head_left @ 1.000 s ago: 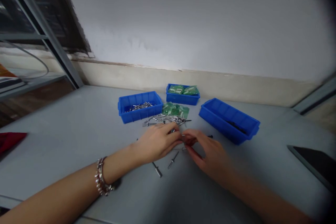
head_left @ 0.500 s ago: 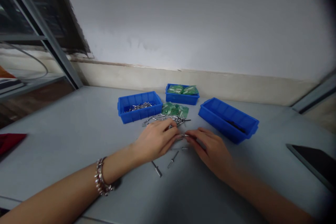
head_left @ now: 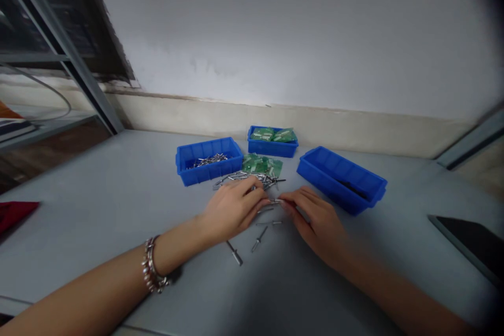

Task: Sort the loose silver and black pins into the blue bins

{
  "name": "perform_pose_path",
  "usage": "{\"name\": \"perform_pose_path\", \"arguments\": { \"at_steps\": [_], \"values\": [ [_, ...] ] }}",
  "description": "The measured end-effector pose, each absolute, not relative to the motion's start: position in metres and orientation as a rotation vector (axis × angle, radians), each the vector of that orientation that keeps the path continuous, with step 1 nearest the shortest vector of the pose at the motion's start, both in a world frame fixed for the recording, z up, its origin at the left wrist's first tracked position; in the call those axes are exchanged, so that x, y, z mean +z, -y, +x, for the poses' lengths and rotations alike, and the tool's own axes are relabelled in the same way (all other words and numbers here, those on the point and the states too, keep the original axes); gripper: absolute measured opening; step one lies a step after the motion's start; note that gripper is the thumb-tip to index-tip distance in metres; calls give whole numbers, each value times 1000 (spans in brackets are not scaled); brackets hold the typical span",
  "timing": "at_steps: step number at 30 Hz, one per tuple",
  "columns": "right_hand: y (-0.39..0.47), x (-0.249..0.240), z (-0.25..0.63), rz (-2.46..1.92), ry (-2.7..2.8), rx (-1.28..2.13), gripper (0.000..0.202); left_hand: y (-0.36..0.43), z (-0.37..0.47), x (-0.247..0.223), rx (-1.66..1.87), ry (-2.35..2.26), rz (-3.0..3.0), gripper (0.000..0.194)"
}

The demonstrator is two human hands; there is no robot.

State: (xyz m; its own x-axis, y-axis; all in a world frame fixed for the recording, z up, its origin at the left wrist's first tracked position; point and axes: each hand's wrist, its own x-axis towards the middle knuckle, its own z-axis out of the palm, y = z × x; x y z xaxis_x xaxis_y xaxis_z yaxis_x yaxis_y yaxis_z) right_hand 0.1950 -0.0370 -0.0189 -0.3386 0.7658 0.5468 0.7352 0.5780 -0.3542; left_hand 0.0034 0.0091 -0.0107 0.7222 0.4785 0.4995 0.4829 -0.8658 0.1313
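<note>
Between the fingertips of both hands is a small silver rivet (head_left: 275, 201). My left hand (head_left: 235, 207) pinches its left end, and my right hand (head_left: 313, 216) pinches its right end. Just behind my left hand lies a pile of silver rivets (head_left: 252, 175), partly covered by the fingers. Several loose rivets lie in front, among them a slanted one (head_left: 259, 239) and a larger one (head_left: 235, 253). Green plastic bags (head_left: 263, 165) rest behind the pile.
A blue bin of rivets (head_left: 210, 170) stands at the left, a blue bin with green bags (head_left: 272, 148) at the back, and a blue bin with dark pieces (head_left: 334, 186) at the right. A dark flat device (head_left: 470, 244) and red item (head_left: 16, 214) lie farther out.
The fingertips of my right hand have shifted slightly up with the rivet. My left hand has hardly moved and keeps its pinch.
</note>
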Motion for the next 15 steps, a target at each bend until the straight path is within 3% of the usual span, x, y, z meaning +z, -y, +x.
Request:
{"name": "perform_pose_path", "arguments": {
  "at_steps": [15],
  "values": [
    [39,-20,195,-1222,2151,86,18,-8,5,-8,-894,804,-2869,24]
  ]
}}
